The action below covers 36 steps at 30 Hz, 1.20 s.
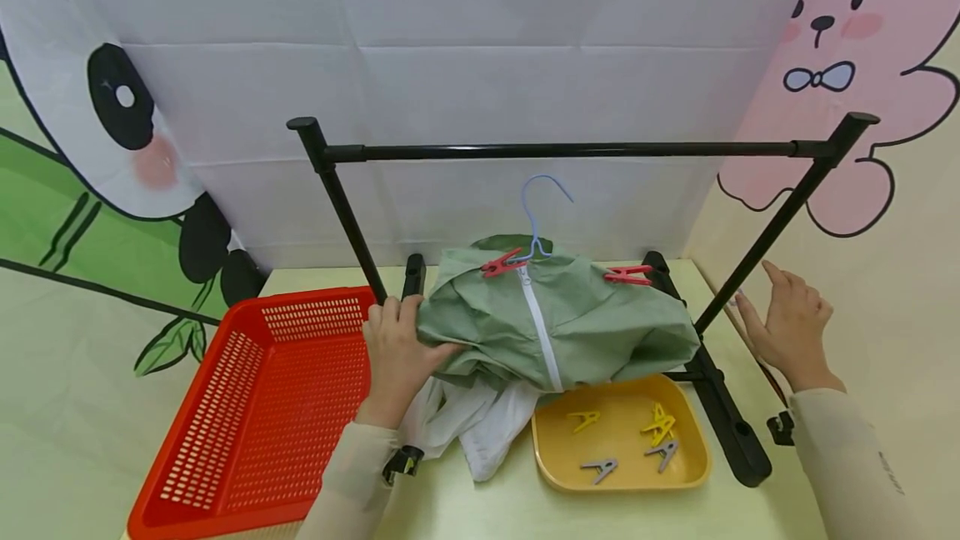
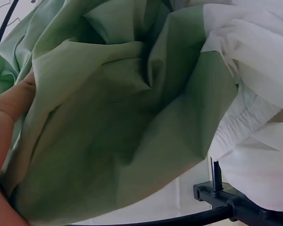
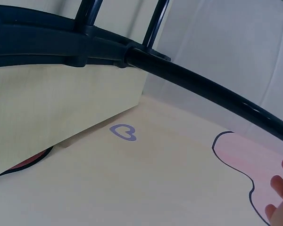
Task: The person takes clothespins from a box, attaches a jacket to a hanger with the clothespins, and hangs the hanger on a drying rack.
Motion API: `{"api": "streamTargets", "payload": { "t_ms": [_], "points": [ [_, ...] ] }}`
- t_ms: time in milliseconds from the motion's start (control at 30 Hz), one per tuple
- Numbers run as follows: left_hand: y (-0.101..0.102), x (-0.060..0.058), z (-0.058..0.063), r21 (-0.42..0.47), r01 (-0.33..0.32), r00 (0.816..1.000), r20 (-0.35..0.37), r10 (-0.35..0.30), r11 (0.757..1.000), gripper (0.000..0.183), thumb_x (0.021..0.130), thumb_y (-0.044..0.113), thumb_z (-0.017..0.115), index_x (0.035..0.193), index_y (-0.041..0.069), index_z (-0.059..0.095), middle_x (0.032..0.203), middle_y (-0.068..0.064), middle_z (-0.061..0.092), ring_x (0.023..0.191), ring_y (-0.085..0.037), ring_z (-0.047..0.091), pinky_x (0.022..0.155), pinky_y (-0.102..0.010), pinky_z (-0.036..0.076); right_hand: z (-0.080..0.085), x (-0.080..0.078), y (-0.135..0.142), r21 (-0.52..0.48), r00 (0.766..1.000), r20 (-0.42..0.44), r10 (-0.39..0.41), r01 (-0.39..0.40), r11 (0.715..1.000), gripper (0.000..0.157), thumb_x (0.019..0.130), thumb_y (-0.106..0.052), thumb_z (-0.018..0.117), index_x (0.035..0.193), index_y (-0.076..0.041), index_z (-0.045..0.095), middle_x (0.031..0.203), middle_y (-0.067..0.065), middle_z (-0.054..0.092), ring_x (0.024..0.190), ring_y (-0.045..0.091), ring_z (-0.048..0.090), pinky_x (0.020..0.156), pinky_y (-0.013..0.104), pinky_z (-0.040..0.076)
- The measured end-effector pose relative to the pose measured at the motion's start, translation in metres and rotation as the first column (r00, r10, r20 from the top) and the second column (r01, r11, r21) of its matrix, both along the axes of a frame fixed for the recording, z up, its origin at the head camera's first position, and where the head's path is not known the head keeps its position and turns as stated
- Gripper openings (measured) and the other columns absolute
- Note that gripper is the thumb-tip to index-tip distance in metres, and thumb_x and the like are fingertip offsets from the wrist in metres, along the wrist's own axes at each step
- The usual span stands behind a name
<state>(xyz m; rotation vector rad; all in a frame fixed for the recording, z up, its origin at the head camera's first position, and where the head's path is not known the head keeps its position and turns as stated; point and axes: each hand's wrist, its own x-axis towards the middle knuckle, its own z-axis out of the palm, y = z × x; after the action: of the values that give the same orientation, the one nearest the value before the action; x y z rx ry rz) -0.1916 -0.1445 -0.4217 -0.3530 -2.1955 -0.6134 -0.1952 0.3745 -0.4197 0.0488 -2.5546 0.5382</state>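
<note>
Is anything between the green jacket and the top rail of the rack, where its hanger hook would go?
Nothing visible blocks it. The green jacket lies below the rail, blue hanger hook pointing up into open space. The left hand grips the jacket; the right hand is off to the side.

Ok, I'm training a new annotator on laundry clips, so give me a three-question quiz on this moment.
1. True or false: the left hand grips the green zip-front garment.
2. How many plastic clothes pegs lie in the shallow yellow tray? A) two B) four C) six
3. Fill in: the two red plastic pegs sit on the garment's ____, beside the light blue wire hanger.

Key
1. True; its fingers curl round a fold at the garment's left edge, while the right hand holds nothing, spread near the black metal rack's leg.
2. B; two yellow, two grey.
3. Shoulders.
</note>
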Motion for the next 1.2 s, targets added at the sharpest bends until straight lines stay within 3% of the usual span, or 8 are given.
{"api": "streamTargets", "payload": {
  "t_ms": [133, 267, 433, 633, 800, 933, 1033, 1200],
  "points": [
    [0.000, 0.002, 0.001, 0.031, 0.012, 0.998, 0.060, -0.014, 0.999, 0.074, 0.053, 0.037, 0.097, 0.103, 0.001, 0.056, 0.084, -0.015, 0.047, 0.075, -0.034, 0.037, 0.066, -0.046, 0.031, -0.003, -0.001, 0.003, -0.022, 1.000, -0.016, -0.011, 0.010, 1.000, 0.066, 0.101, -0.039, 0.043, 0.150, 0.002, 0.028, 0.134, 0.041, 0.035, 0.117, 0.063, 0.029, 0.091, 0.071, 0.014],
    [0.001, 0.004, 0.005, -0.006, 0.007, 0.995, 0.104, -0.007, 1.000, 0.067, 0.057, 0.029, 0.098, 0.099, 0.002, 0.053, 0.085, -0.015, 0.046, 0.073, -0.033, 0.036, 0.064, -0.045, 0.030, -0.004, -0.002, 0.004, -0.034, 0.999, -0.036, -0.015, 0.014, 0.999, 0.066, 0.100, -0.039, 0.044, 0.149, 0.002, 0.028, 0.132, 0.042, 0.035, 0.116, 0.063, 0.029, 0.089, 0.070, 0.014],
    [0.000, 0.006, 0.007, -0.030, -0.004, 0.990, 0.139, 0.008, 1.000, 0.066, 0.059, 0.030, 0.097, 0.098, 0.003, 0.052, 0.084, -0.015, 0.046, 0.072, -0.032, 0.036, 0.064, -0.043, 0.031, -0.002, -0.006, 0.004, -0.055, 0.999, -0.021, -0.036, 0.035, 0.998, 0.067, 0.100, -0.037, 0.045, 0.150, 0.004, 0.024, 0.130, 0.042, 0.034, 0.114, 0.062, 0.028, 0.088, 0.069, 0.013],
    [-0.003, 0.007, 0.007, -0.066, 0.008, 0.988, 0.157, 0.003, 0.998, 0.076, 0.053, 0.043, 0.097, 0.100, 0.002, 0.054, 0.083, -0.014, 0.046, 0.072, -0.030, 0.035, 0.063, -0.041, 0.031, 0.001, -0.013, 0.007, -0.110, 0.997, -0.003, -0.083, 0.082, 0.991, 0.068, 0.099, -0.031, 0.045, 0.151, 0.006, 0.020, 0.127, 0.040, 0.035, 0.113, 0.060, 0.028, 0.089, 0.067, 0.012],
    [-0.005, 0.009, 0.008, -0.094, 0.046, 0.974, 0.224, -0.024, 0.995, 0.090, 0.047, 0.061, 0.091, 0.106, 0.002, 0.056, 0.087, -0.013, 0.046, 0.077, -0.031, 0.036, 0.066, -0.041, 0.031, 0.001, -0.016, 0.008, -0.119, 0.995, 0.010, -0.102, 0.102, 0.988, 0.067, 0.100, -0.028, 0.044, 0.151, 0.008, 0.019, 0.126, 0.040, 0.035, 0.115, 0.059, 0.027, 0.091, 0.067, 0.012],
    [-0.005, 0.009, 0.009, -0.107, 0.067, 0.964, 0.263, -0.037, 0.992, 0.088, 0.054, 0.063, 0.087, 0.109, 0.001, 0.057, 0.090, -0.014, 0.047, 0.079, -0.032, 0.036, 0.067, -0.040, 0.030, -0.001, -0.016, 0.008, -0.114, 0.994, 0.009, -0.105, 0.105, 0.988, 0.066, 0.100, -0.026, 0.044, 0.150, 0.009, 0.019, 0.126, 0.041, 0.036, 0.114, 0.059, 0.028, 0.091, 0.067, 0.012],
    [-0.007, 0.009, 0.010, -0.122, 0.072, 0.964, 0.263, -0.038, 0.990, 0.083, 0.066, 0.069, 0.077, 0.108, 0.000, 0.057, 0.090, -0.015, 0.046, 0.078, -0.032, 0.035, 0.066, -0.040, 0.029, 0.000, -0.017, 0.008, -0.115, 0.996, -0.002, -0.095, 0.094, 0.989, 0.066, 0.100, -0.026, 0.045, 0.150, 0.009, 0.020, 0.126, 0.040, 0.036, 0.114, 0.059, 0.028, 0.091, 0.067, 0.013],
    [-0.009, 0.010, 0.011, -0.124, 0.064, 0.966, 0.258, -0.031, 0.990, 0.082, 0.086, 0.079, 0.041, 0.105, 0.000, 0.056, 0.087, -0.015, 0.044, 0.076, -0.033, 0.035, 0.064, -0.041, 0.028, 0.003, -0.021, 0.005, -0.112, 0.996, -0.018, -0.085, 0.082, 0.990, 0.066, 0.100, -0.027, 0.046, 0.149, 0.010, 0.021, 0.124, 0.038, 0.038, 0.113, 0.059, 0.029, 0.090, 0.066, 0.013]
  ]
}}
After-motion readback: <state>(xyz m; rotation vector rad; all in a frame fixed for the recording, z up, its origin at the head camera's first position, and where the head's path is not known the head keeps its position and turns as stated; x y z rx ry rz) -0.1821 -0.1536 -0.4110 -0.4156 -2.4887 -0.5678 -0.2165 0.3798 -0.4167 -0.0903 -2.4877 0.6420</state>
